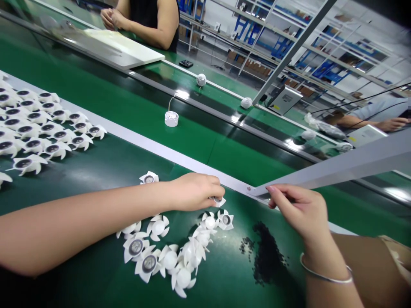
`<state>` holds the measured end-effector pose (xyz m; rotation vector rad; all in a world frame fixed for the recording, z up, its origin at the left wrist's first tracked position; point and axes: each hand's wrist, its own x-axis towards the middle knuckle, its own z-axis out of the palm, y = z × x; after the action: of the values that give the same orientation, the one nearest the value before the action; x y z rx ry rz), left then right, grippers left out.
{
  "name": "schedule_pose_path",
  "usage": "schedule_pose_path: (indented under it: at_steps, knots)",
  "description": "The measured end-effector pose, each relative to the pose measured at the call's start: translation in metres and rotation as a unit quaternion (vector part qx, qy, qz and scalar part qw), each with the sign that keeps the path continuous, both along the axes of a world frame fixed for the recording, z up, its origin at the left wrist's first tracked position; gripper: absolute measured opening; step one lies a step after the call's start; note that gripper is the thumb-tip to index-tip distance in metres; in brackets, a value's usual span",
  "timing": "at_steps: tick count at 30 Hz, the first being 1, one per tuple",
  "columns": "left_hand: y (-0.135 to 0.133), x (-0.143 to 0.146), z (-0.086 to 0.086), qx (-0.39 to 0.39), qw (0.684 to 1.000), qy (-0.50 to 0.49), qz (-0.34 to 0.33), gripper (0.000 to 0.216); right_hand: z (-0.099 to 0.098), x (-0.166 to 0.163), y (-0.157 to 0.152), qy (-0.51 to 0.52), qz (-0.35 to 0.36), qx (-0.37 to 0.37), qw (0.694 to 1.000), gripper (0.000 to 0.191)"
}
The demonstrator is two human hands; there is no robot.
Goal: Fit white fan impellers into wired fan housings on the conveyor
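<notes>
Held a white fan (220,201) in the left hand (197,192), with bent fingers shut around part of it, near the white edge (160,152) of the green table (118,169). Could see just a bit of the fan, with the rest behind the fingers. Could not tell of any touch between fan and table.

Held the right hand (300,209) up by the slanted post (340,164), with thumb and finger tips very close together. Could not tell of any tiny thing in that narrow gap.

Seemed best to hold the fan by its round middle, not by the thin blades, for fear of a bend or a snap. Seemed wise, too, to hold it flat and steady, and to move both hands slowly.

Saw a bent line of loose fans (184,254) below the left hand, many touching, some with dark middles up and some with white. Saw a heap of black bits (269,252) to the right of them. Needed care not to hook blades together or brush a wrist through the bits.

Farther left, saw rows of fans (35,124) with dark middles up. Past the white edge, saw a clear round part (171,119) with a wire. Beyond, saw another person (144,32) by a white board (128,53).
</notes>
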<state>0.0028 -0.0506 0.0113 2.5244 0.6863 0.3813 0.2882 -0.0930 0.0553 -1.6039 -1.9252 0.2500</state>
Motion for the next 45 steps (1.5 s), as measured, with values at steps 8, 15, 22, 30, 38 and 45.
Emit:
schedule_pose_path:
  at_steps: [8,15,22,30,38,45]
  knots:
    - [0.000,0.000,0.002,-0.013,1.000,0.010,-0.002,0.013,0.002,-0.008,-0.002,-0.010,-0.007,0.013,1.000,0.024]
    - [0.000,0.000,0.003,-0.024,1.000,0.011,0.003,0.014,0.001,-0.005,-0.001,-0.012,0.002,0.010,1.000,0.024]
    - [-0.001,0.000,0.002,-0.022,1.000,0.010,0.003,0.013,-0.003,0.000,0.001,-0.019,0.022,0.018,0.999,0.023]
    - [0.000,0.000,0.001,-0.021,1.000,0.003,0.004,0.013,-0.004,0.004,0.002,-0.042,0.045,0.000,0.998,0.021]
    - [0.000,0.000,0.001,-0.020,1.000,0.000,0.003,0.013,-0.002,0.005,0.003,-0.040,0.041,-0.015,0.998,0.022]
    - [0.001,0.000,0.001,-0.019,1.000,0.006,0.002,0.014,-0.002,0.004,0.002,-0.039,0.040,-0.013,0.998,0.022]
